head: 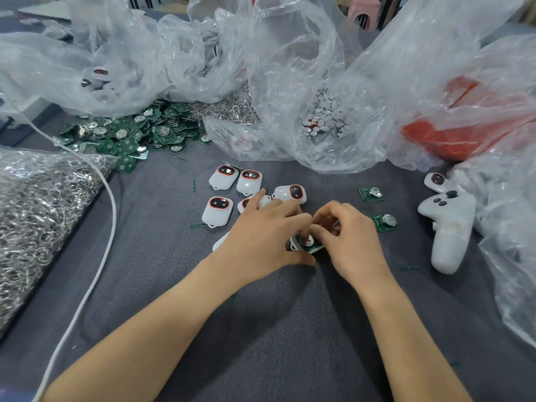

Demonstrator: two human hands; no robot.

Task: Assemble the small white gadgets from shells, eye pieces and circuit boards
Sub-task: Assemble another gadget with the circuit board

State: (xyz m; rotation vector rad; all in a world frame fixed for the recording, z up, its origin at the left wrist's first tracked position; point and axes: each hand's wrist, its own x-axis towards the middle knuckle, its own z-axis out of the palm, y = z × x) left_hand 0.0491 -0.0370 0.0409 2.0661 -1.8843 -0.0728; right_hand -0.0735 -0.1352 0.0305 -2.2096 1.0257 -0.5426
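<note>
Grey cloth (261, 329) covers the table, I think so that small parts do not slide.

In the head view, both hands meet at the middle. The left hand (261, 236) grips the open shell (294, 246), thumb below and curled fingers above, so that it cannot move. The right hand (348, 242) pinches the green circuit board (311, 245) with bent fingertips and seems to press it down into this shell. So the piece lies exactly between the two grips, touching both, low over the cloth.

Finished gadgets (220, 177) lie face up in a loose group just behind the left hand, probably to be out of the way. Two spare boards (372, 194) lie near the right hand, easy to reach. The big pile of boards (130, 132) is well apart, at the back left.
</note>
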